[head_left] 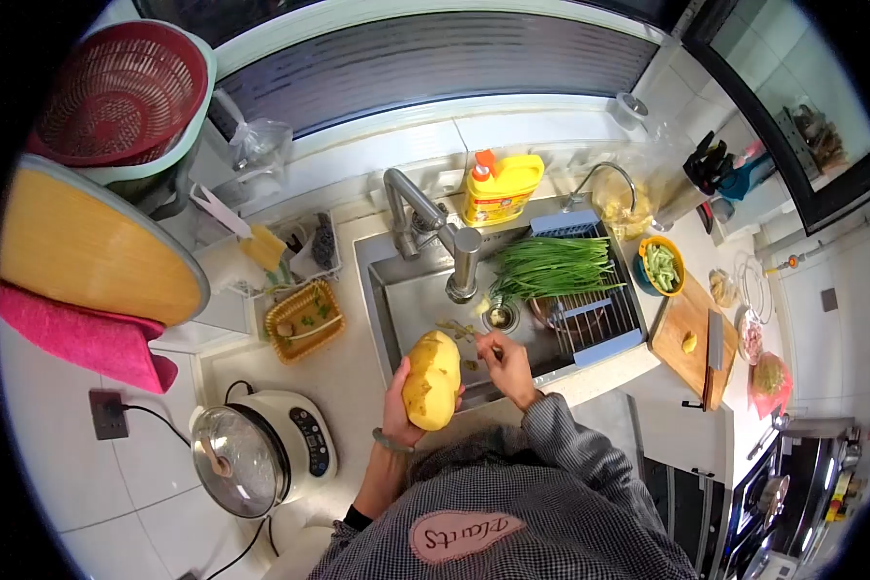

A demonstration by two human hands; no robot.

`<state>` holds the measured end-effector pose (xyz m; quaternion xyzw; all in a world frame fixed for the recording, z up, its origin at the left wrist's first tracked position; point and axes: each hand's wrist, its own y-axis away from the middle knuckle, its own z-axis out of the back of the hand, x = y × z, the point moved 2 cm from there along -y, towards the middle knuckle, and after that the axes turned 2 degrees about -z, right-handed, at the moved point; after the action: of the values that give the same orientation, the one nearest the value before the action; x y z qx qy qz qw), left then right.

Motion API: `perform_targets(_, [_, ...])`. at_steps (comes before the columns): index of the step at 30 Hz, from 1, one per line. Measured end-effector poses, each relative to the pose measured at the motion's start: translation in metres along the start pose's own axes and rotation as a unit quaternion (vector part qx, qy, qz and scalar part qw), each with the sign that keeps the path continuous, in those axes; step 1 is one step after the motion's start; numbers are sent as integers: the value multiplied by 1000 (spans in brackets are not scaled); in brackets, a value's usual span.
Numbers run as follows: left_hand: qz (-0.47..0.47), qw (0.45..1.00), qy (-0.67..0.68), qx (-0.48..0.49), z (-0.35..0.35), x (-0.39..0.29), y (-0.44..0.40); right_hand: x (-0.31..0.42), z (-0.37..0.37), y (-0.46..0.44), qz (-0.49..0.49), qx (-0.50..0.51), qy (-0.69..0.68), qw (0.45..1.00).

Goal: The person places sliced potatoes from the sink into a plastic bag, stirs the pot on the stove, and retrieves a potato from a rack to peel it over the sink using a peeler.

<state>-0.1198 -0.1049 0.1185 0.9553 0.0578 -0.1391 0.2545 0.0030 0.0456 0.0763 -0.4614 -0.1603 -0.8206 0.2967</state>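
Observation:
My left hand grips a large, partly peeled potato at the front edge of the sink. Patches of brown skin remain on its pale yellow surface. Just right of the potato, my right hand is closed, with thumb and fingers pinched together. What it holds is too small and hidden to make out. Brown peel strips lie near its fingertips, over the sink basin. A bunch of long green chives rests on the drying rack across the sink's right side.
The tap hangs over the basin, with a yellow detergent bottle behind it. At right are a bowl of cut green vegetables and a cutting board with a cleaver. A wicker basket and an electric cooker stand left.

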Motion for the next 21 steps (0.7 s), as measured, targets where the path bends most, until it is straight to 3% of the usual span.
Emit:
perform_targets(2, [-19, 1000, -1, -3, 3, -1, -2, 9, 4, 15, 19, 53, -155, 986])
perform_targets(6, [-36, 999, -30, 5, 13, -3, -9, 56, 10, 34, 57, 125, -174, 975])
perform_targets(11, [-4, 999, -29, 13, 10, -3, -3, 56, 14, 26, 65, 127, -37, 989])
perform_targets(13, [0, 1000, -14, 20, 20, -1, -5, 48, 7, 23, 187, 54, 21, 981])
perform_targets(17, [29, 1000, 1, 14, -2, -1, 9, 17, 8, 3, 125, 22, 85, 988])
perform_targets(21, [6, 1000, -19, 7, 0, 0, 8, 3, 5, 3, 52, -9, 24, 998])
